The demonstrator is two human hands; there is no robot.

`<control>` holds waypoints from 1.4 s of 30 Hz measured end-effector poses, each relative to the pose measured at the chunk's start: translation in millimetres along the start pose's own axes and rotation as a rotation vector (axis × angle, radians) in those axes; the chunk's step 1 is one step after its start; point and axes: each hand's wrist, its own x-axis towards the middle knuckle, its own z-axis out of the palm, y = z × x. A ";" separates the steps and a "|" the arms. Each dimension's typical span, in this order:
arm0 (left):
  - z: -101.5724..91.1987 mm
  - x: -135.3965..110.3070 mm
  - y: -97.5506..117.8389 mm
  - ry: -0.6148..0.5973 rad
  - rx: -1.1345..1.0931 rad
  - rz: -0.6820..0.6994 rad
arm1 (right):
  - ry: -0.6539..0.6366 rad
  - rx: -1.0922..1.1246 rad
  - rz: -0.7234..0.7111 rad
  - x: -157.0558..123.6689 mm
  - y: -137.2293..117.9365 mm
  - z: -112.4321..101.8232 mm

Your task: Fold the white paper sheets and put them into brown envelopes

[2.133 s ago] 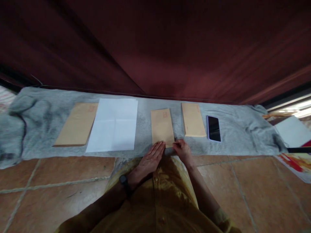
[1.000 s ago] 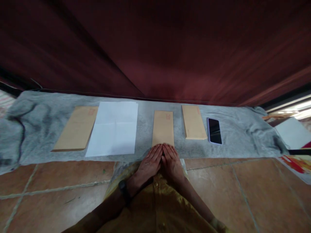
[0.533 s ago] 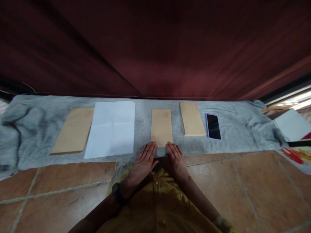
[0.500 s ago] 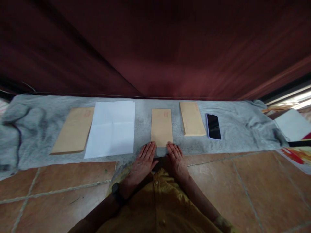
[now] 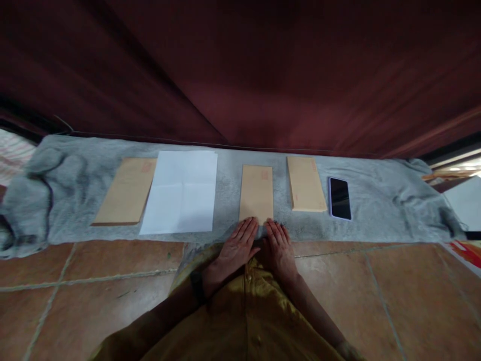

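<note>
A brown paper envelope (image 5: 256,193) with a faint red print at its upper right lies flat in front of me. My left hand (image 5: 239,244) rests with fingers stretched over its lower left corner. At the lower right corner, the flat fingertips of my right hand (image 5: 280,250) touch the same envelope. To the left lie white paper sheets (image 5: 180,193), slightly overlapping a brown envelope stack (image 5: 126,193). On the right is another stack of brown envelopes (image 5: 306,184), with a phone (image 5: 339,198) beside it.
Everything lies on a grey cloth (image 5: 227,190) spread along a narrow surface. A dark red curtain-like sheet (image 5: 240,90) hangs behind it. Below is a tiled floor (image 5: 124,260). White and red printed items (image 5: 468,253) show at the right edge.
The view has shifted, so the things appear a little further right. My left fingers now reach slightly further over the envelope's lower edge; my right hand stays at its corner.
</note>
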 end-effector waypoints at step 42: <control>-5.3 -26.0 -16.1 0.018 0.239 -0.040 | -0.020 -0.021 -0.044 -8.2 11.6 -4.7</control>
